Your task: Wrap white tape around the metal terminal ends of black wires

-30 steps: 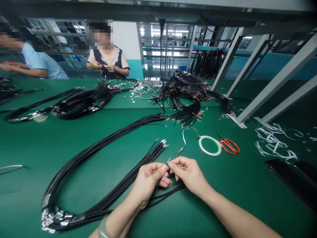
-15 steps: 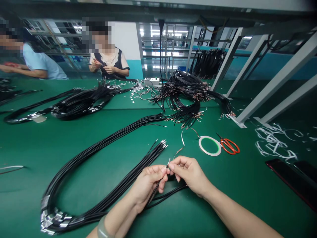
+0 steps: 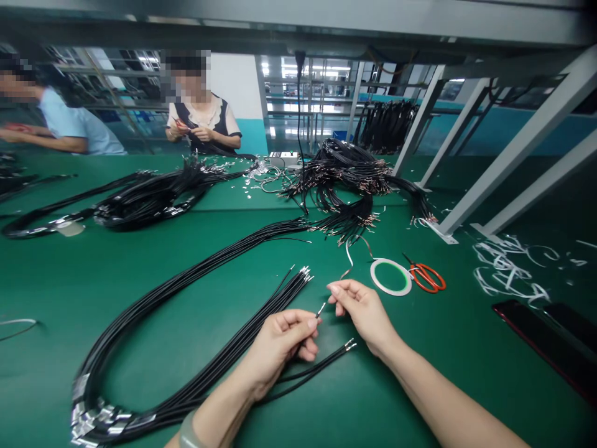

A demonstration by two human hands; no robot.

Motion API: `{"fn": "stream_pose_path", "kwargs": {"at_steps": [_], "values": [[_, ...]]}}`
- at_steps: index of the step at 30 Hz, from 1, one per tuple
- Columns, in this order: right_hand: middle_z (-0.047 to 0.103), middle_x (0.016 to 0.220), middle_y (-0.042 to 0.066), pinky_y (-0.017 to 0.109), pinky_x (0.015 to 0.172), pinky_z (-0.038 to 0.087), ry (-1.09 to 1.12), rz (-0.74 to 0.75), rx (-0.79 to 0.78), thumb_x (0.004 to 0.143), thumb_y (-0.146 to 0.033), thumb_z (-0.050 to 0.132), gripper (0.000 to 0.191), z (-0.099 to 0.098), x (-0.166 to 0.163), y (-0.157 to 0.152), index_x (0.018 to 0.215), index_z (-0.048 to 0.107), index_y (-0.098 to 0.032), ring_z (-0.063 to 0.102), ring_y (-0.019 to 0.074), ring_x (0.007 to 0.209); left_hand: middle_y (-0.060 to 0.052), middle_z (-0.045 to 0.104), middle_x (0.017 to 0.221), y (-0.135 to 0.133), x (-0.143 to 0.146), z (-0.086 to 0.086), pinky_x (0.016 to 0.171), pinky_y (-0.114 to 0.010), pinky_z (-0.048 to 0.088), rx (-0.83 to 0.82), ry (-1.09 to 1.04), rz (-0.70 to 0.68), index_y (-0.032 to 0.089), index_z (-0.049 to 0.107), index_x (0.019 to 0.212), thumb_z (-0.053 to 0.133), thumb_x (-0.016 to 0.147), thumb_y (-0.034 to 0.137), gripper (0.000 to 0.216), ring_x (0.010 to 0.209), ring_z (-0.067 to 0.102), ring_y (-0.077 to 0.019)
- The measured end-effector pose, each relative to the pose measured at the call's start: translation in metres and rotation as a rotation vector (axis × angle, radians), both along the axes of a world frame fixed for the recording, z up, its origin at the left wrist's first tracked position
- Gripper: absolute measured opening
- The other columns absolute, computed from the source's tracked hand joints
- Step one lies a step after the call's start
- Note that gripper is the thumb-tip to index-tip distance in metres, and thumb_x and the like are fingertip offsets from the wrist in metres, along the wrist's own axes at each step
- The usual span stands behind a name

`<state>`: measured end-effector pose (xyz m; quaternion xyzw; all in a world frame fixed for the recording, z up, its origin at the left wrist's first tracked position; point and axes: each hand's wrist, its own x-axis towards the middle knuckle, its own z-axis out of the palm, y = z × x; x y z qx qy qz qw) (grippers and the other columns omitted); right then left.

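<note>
My left hand (image 3: 284, 336) is closed in a pinch around a black cable (image 3: 318, 313), whose thin silvery end sticks up past the thumb. Just right of that tip, my right hand (image 3: 359, 308) has its thumb and fingertips pressed together; what they hold, if anything, is too small to make out. A narrow strip of tape (image 3: 348, 254) runs from the tape roll (image 3: 390, 277) down to behind my right fingers. Two loose cable ends (image 3: 347, 346) lie below the hands. The bundle of black cables (image 3: 186, 264) curves around on the left, bound with shiny wraps.
Orange-handled scissors (image 3: 428, 278) lie beside the roll on the green table (image 3: 196, 336). White strip scraps (image 3: 506, 267) and a dark phone-like slab (image 3: 536, 342) are at right. More cable heaps (image 3: 345, 165) and metal posts (image 3: 517, 140) stand behind. Two people (image 3: 203, 124) sit across the table.
My right hand has moved up and away from the cable tip, leaving a gap. The tape strip's near end has shifted up with it. My left hand keeps its pinch on the cable.
</note>
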<state>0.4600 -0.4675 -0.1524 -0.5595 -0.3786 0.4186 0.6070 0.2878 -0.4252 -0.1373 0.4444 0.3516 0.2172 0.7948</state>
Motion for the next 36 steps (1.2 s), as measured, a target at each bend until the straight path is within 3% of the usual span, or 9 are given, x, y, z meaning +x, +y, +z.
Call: {"fn": "stream_pose_path", "kwargs": {"at_steps": [5,15,21,26,29,32,34,36], "values": [[0.066,0.075,0.003,0.024,0.057,0.042,0.012,-0.015,0.016,0.083,-0.039,0.060,0.026,0.000,0.001,-0.001,0.094,0.065,-0.016,0.053,0.0116,0.057,-0.003,0.068,0.058,0.000,0.002,-0.005,0.052,-0.020,0.051,0.089,0.145,0.096,0.009,0.069,0.082,0.080,0.062,0.031,0.031,0.048,0.060,-0.0097],[0.065,0.083,0.005,0.027,0.062,0.044,0.015,0.070,-0.005,0.086,-0.034,0.056,0.027,0.005,-0.006,-0.008,0.105,0.060,-0.016,0.054,0.0132,0.062,-0.001,0.065,0.048,-0.001,0.006,-0.009,0.041,-0.018,0.045,0.198,0.189,0.157,0.010,0.067,0.074,0.081,0.058,0.032,0.031,0.038,0.055,-0.0087],[0.061,0.084,0.002,0.029,0.076,0.047,0.105,0.151,0.021,0.074,-0.032,0.071,0.035,0.008,-0.018,-0.010,0.105,0.059,-0.020,0.059,0.0163,0.079,-0.002,0.065,0.049,-0.005,0.007,-0.003,0.043,-0.019,0.045,0.204,0.182,0.164,0.010,0.067,0.070,0.080,0.058,0.034,0.030,0.039,0.054,-0.0093],[0.060,0.076,0.000,0.027,0.070,0.046,0.074,0.165,-0.029,0.072,-0.031,0.073,0.034,0.001,-0.013,-0.010,0.101,0.061,-0.019,0.058,0.0148,0.073,-0.002,0.064,0.052,-0.009,0.007,-0.009,0.049,-0.023,0.045,0.197,0.172,0.112,0.011,0.069,0.077,0.073,0.068,0.039,0.030,0.044,0.056,-0.0112],[0.061,0.072,0.000,0.029,0.066,0.046,0.020,0.186,-0.084,0.070,-0.033,0.074,0.036,0.002,0.001,-0.007,0.100,0.061,-0.017,0.057,0.0147,0.067,-0.006,0.068,0.073,-0.013,0.005,-0.012,0.067,-0.029,0.047,0.447,0.208,-0.005,0.015,0.073,0.081,0.064,0.077,0.035,0.022,0.068,0.062,-0.0173],[0.065,0.074,0.004,0.029,0.061,0.044,-0.065,0.079,-0.121,0.075,-0.040,0.068,0.036,0.004,0.016,-0.004,0.100,0.063,-0.014,0.055,0.0150,0.061,-0.006,0.065,0.093,-0.018,-0.001,-0.011,0.080,-0.032,0.045,0.714,0.280,-0.125,0.021,0.073,0.089,0.066,0.075,0.027,0.016,0.090,0.059,-0.0210],[0.068,0.077,0.007,0.029,0.057,0.043,-0.095,0.005,-0.121,0.076,-0.044,0.065,0.038,0.002,0.023,-0.005,0.099,0.064,-0.014,0.056,0.0164,0.060,-0.006,0.062,0.095,-0.019,-0.004,-0.010,0.081,-0.033,0.044,0.865,0.399,-0.068,0.021,0.070,0.094,0.065,0.077,0.025,0.019,0.091,0.057,-0.0214],[0.069,0.078,0.008,0.030,0.055,0.044,-0.100,-0.047,-0.140,0.074,-0.047,0.065,0.040,-0.005,0.026,-0.006,0.099,0.065,-0.015,0.057,0.0184,0.061,-0.007,0.060,0.096,-0.016,-0.007,-0.011,0.083,-0.036,0.043,1.061,0.633,0.077,0.019,0.066,0.094,0.060,0.081,0.022,0.015,0.093,0.054,-0.0232]]}}
